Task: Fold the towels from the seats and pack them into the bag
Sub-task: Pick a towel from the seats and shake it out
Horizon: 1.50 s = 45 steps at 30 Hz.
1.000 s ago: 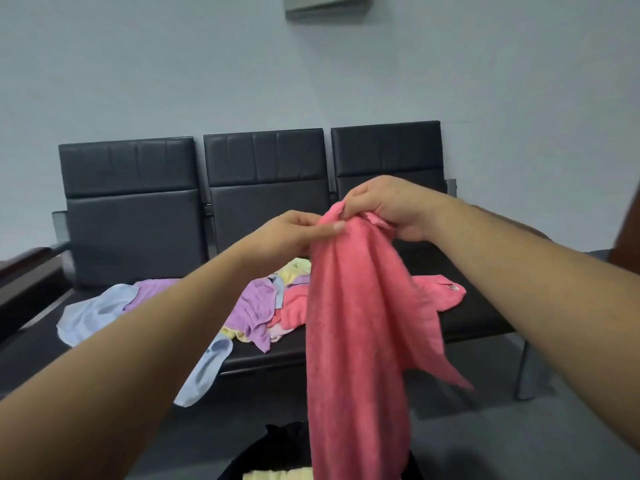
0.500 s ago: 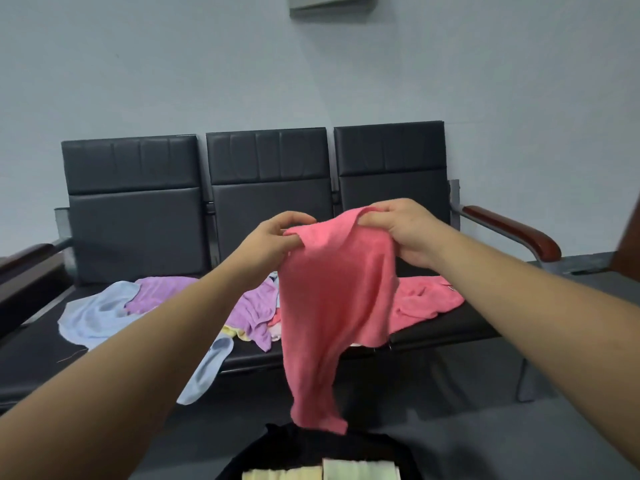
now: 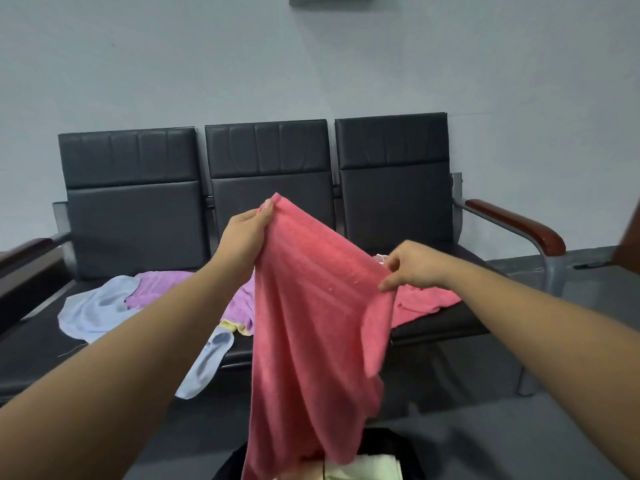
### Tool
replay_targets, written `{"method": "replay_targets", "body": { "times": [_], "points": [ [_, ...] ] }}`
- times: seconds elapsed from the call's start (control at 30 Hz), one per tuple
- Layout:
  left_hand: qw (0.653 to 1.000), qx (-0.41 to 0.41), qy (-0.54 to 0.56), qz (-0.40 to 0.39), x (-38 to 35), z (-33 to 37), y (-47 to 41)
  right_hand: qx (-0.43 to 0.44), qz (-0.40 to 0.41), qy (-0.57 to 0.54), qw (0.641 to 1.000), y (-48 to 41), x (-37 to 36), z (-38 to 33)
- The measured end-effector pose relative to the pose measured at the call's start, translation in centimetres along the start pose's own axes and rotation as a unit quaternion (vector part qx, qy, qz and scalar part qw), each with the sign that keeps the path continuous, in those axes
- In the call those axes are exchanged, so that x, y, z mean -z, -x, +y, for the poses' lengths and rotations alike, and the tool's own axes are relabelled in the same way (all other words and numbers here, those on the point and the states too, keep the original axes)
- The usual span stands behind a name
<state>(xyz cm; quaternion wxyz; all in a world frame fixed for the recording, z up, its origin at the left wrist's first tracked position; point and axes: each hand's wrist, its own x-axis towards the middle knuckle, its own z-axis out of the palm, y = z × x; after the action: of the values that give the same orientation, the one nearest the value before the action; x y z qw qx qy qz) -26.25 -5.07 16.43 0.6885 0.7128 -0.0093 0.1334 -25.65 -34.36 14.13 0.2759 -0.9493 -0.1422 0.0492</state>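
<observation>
A pink towel (image 3: 311,323) hangs in front of me, held up in the air. My left hand (image 3: 247,233) pinches its upper corner, raised higher. My right hand (image 3: 412,266) pinches the top edge lower and to the right. The towel's lower end drapes over the black bag (image 3: 391,452) at the bottom, which holds folded pale yellow towels (image 3: 363,467). On the black three-seat bench (image 3: 145,220) lie loose towels: a light blue one (image 3: 97,311), a purple one (image 3: 162,284), and another pink one (image 3: 429,299).
The bench has wooden armrests at the right (image 3: 516,225) and left (image 3: 24,251). A second light blue towel (image 3: 207,365) hangs over the seat's front edge. A grey wall stands behind and a grey floor (image 3: 502,438) lies around the bag.
My hands have spread apart along the towel's top edge. The left hand rose, the right hand dropped and moved right, and the towel has opened wider.
</observation>
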Motion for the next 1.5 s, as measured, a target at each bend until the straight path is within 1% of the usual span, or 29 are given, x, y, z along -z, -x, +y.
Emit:
{"method": "replay_targets", "body": {
  "times": [0.1,0.2,0.27,0.3,0.37,0.43,0.47,0.5,0.53,0.57,0.63,0.7,0.73,0.8,0.83,0.9,0.93,1.0,1.03,1.1,1.2,1.27,1.4,1.47,1.5],
  "points": [
    [1.000,0.002,-0.009,0.013,0.7,-0.4,0.2,0.009,0.020,-0.024,0.999,0.3,-1.4,2.5],
    [0.998,-0.001,-0.055,0.032,1.5,-1.1,-0.3,0.013,0.103,-0.099,0.990,0.2,-2.5,3.8],
    [0.995,-0.004,-0.082,0.057,2.1,-1.5,-1.0,0.027,0.148,-0.123,0.981,0.3,-2.9,3.6],
    [0.992,-0.013,-0.099,0.073,2.6,-1.7,-1.4,0.034,0.150,-0.131,0.979,0.4,-3.1,3.6],
    [0.984,-0.030,-0.141,0.105,3.5,-2.3,-2.0,0.033,0.105,-0.118,0.987,0.4,-3.4,3.6],
    [0.976,-0.028,-0.172,0.129,4.2,-2.9,-2.3,0.017,0.042,-0.046,0.998,0.4,-3.6,4.0],
    [0.973,-0.024,-0.181,0.141,4.5,-3.1,-2.3,0.001,0.028,-0.003,1.000,0.3,-3.6,4.2],
    [0.972,-0.021,-0.179,0.149,4.6,-3.2,-1.9,-0.012,0.032,0.019,0.999,0.1,-3.6,4.6],
    [0.972,-0.019,-0.178,0.151,4.7,-3.3,-1.7,-0.020,0.047,0.016,0.999,0.0,-3.5,4.9],
    [0.973,-0.021,-0.179,0.147,4.9,-3.6,-1.6,-0.028,0.070,-0.010,0.997,0.0,-3.4,5.2],
    [0.978,-0.020,-0.169,0.120,5.3,-4.1,-1.1,-0.049,0.130,-0.100,0.985,-0.1,-3.2,5.9],
    [0.987,-0.004,-0.134,0.083,5.9,-4.5,-0.9,-0.075,0.188,-0.172,0.964,-0.1,-2.9,6.2],
    [0.991,0.005,-0.119,0.065,6.1,-4.6,-0.9,-0.083,0.217,-0.200,0.952,-0.3,-2.8,6.3],
    [0.991,0.012,-0.124,0.042,6.2,-4.8,-1.1,-0.097,0.268,-0.270,0.920,-0.6,-2.3,5.9],
    [0.989,0.007,-0.144,0.039,6.2,-4.8,-1.1,-0.103,0.285,-0.314,0.900,-0.8,-2.0,5.6],
    [0.982,-0.018,-0.184,0.026,6.2,-4.5,-1.0,-0.101,0.289,-0.401,0.864,-1.1,-1.5,4.5],
    [0.981,-0.028,-0.192,0.010,6.2,-4.2,-0.9,-0.092,0.286,-0.431,0.851,-1.3,-1.3,4.0],
    [0.983,-0.034,-0.181,-0.012,6.1,-4.1,-0.8,-0.077,0.302,-0.453,0.835,-1.7,-0.8,3.2],
    [0.983,-0.034,-0.178,-0.021,6.1,-4.0,-0.7,-0.073,0.315,-0.444,0.836,-1.7,-0.6,2.9],
    [0.986,-0.026,-0.155,-0.047,6.0,-3.9,-0.2,-0.065,0.334,-0.406,0.848,-1.7,-0.3,2.3],
    [0.990,0.008,-0.059,-0.129,6.3,-3.8,0.1,-0.063,0.330,-0.350,0.875,-1.3,-0.1,1.8],
    [0.987,0.028,-0.029,-0.157,6.3,-3.2,0.2,-0.059,0.326,-0.322,0.887,-1.2,-0.3,1.4],
    [0.976,0.044,-0.014,-0.213,5.6,-1.8,0.5,-0.032,0.329,-0.257,0.908,-1.2,-0.9,0.2],
    [0.964,0.048,-0.019,-0.262,5.1,-1.1,0.7,-0.003,0.298,-0.255,0.920,-1.2,-1.3,-0.9],
    [0.957,0.042,-0.045,-0.283,4.7,-0.5,0.9,0.009,0.277,-0.263,0.924,-1.1,-1.6,-1.6]
  ]
}}
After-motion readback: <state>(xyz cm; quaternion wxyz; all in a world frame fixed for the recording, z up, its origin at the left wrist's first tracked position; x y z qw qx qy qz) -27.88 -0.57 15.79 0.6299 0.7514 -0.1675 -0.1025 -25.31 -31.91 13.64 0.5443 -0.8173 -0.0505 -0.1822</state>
